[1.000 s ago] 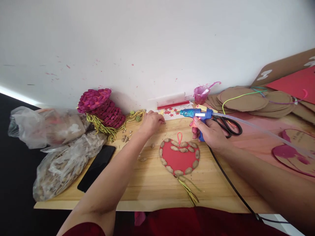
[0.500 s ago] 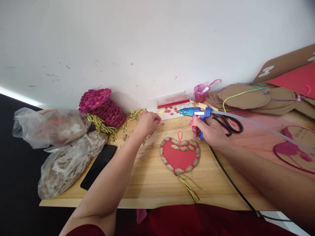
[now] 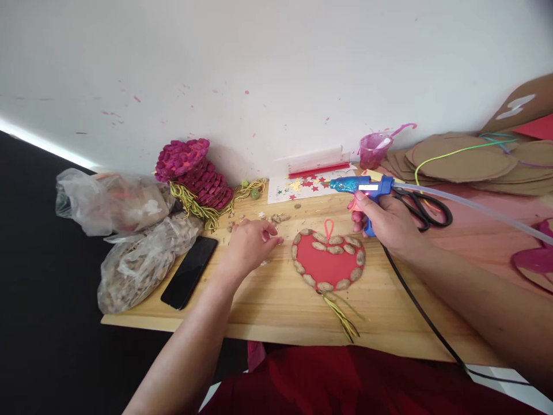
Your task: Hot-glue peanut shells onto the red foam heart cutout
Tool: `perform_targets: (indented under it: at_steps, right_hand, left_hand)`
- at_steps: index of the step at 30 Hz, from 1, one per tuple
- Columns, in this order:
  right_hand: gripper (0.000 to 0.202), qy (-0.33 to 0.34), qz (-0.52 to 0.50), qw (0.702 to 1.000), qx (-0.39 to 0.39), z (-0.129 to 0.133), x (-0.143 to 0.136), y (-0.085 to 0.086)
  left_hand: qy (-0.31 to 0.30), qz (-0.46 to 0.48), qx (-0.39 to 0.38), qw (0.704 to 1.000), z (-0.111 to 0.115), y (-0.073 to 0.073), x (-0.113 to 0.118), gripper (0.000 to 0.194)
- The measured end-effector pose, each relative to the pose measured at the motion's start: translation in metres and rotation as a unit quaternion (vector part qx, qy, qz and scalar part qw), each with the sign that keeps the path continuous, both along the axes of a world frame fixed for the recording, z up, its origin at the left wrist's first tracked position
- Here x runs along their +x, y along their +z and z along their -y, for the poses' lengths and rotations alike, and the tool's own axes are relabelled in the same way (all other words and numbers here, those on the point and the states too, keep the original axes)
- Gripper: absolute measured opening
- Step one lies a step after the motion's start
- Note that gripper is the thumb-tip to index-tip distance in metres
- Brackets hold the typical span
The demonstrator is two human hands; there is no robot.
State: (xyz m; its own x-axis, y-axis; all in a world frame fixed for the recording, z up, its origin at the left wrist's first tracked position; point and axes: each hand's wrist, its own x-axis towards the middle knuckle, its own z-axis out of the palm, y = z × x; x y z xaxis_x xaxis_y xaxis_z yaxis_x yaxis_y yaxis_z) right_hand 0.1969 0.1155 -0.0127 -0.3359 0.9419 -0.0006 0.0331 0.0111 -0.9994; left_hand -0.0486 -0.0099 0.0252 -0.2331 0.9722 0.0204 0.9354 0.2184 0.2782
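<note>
A red heart-like piece (image 3: 326,264) edged with peanuts lies on the wooden table (image 3: 276,314). It has a short second row of peanuts near its top, an orange loop above and a yellow-green tassel below. My right hand (image 3: 384,222) is wrapped round a blue glue gun (image 3: 358,185), its nozzle pointing left above the piece. My left hand (image 3: 250,246) hovers left of the piece with fingers apart, near loose peanuts (image 3: 279,219); nothing shows between its fingers.
Plastic bags (image 3: 142,265) and a black phone (image 3: 189,272) lie at left. Behind stand stacked magenta pieces (image 3: 203,178), a sheet with paper stars (image 3: 276,195) and a pink cup (image 3: 375,151). Black scissors (image 3: 436,213) and cardboard discs (image 3: 462,161) are at right.
My left hand has come back from the star sheet's side toward me, nearer the loose peanuts. The glue gun remains in my right hand. The camera view has shifted a little.
</note>
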Motion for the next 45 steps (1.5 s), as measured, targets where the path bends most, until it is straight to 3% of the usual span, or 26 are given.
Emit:
perform_targets:
  at_steps: [11, 19, 26, 33, 35, 37, 40, 45]
  right_hand:
    - [0.047, -0.011, -0.008, 1.0, -0.005, 0.0, -0.001, -0.001]
    - [0.047, 0.0, -0.004, 1.0, -0.001, 0.002, 0.0, 0.003]
    - [0.046, 0.001, -0.008, 1.0, -0.009, 0.002, 0.001, 0.003]
    - [0.044, 0.019, 0.003, 1.0, -0.01, 0.008, 0.0, 0.008]
    - [0.045, 0.02, 0.003, 1.0, -0.008, 0.009, 0.0, 0.008]
    - [0.045, 0.023, -0.007, 1.0, -0.011, 0.011, 0.0, 0.009]
    - [0.045, 0.046, -0.028, 0.998, -0.01, 0.016, 0.001, 0.012]
    - [0.042, 0.099, -0.052, 0.992, 0.052, 0.031, 0.005, 0.018]
  left_hand:
    - [0.005, -0.001, 0.019, 1.0, 0.005, -0.002, 0.004, 0.01]
    - [0.005, -0.057, 0.028, 0.998, 0.003, -0.007, 0.006, 0.008]
    - [0.001, -0.036, 0.021, 0.999, 0.002, -0.008, 0.005, 0.011]
    - [-0.011, -0.049, 0.063, 0.997, 0.004, -0.014, 0.0, 0.013]
    - [-0.009, -0.024, 0.088, 0.996, 0.003, -0.015, 0.001, 0.013]
    - [0.008, 0.063, 0.122, 0.991, 0.001, -0.012, 0.002, 0.009]
    - [0.041, 0.293, 0.134, 0.946, -0.006, -0.003, 0.004, 0.012]
    - [0.025, 0.625, 0.1, 0.773, -0.023, 0.014, 0.009, 0.033]
